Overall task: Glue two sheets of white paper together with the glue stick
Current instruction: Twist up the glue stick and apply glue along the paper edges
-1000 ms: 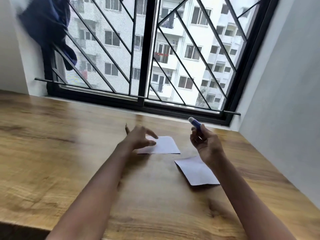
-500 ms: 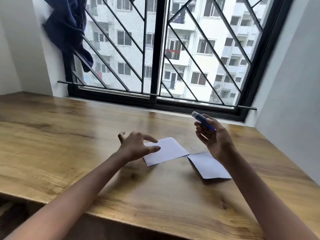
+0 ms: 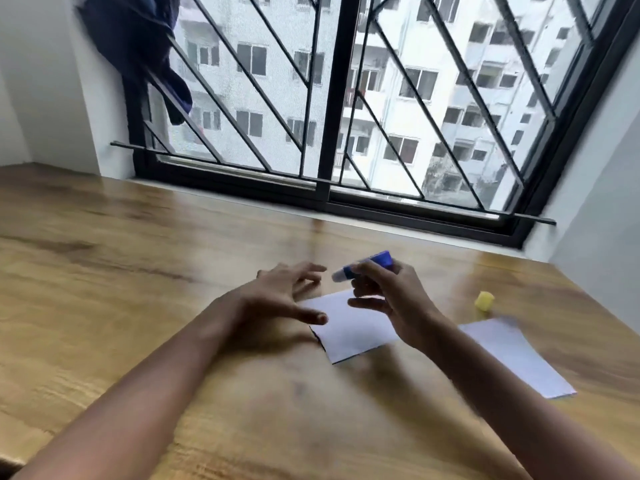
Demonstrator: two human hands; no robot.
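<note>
Here the right hand [image 3: 391, 306] grips the blue glue stick [image 3: 367, 266] by its barrel, tip tilted toward the left hand [image 3: 277, 299], whose fingers [image 3: 304, 315] are spread loose, holding nothing, above the surface [image 3: 138, 271]. One paper sheet [image 3: 349, 327] lies under both hands; the other sheet [image 3: 512, 355] sits apart toward the right edge, near a small yellow cap [image 3: 484, 301]. The paper looks thin and light, likely to slide or crease, so pinning it flat near an edge seems wise.
</note>
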